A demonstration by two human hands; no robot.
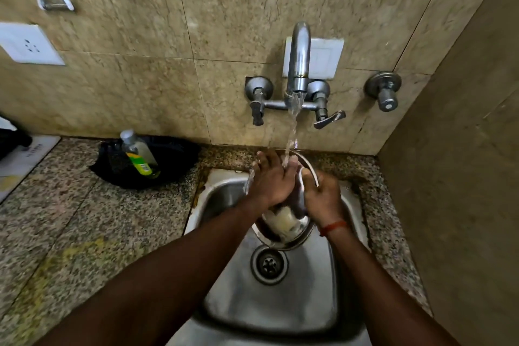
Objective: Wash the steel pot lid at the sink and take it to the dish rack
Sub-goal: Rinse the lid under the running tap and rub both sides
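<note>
The round steel pot lid [283,229] is held tilted over the steel sink [269,309], under running water from the wall tap [299,64]. My right hand [323,199] grips the lid's right rim. My left hand [271,181] lies flat on the lid's face with fingers spread, right where the water stream lands. Both hands hide much of the lid; its lower part shows a pale reflection above the drain [269,263].
A black tray [168,160] with a dish-soap bottle [139,154] sits on the granite counter [84,233] left of the sink. A tiled wall with a socket [29,46] is behind; a side wall [463,177] closes the right. No dish rack is in view.
</note>
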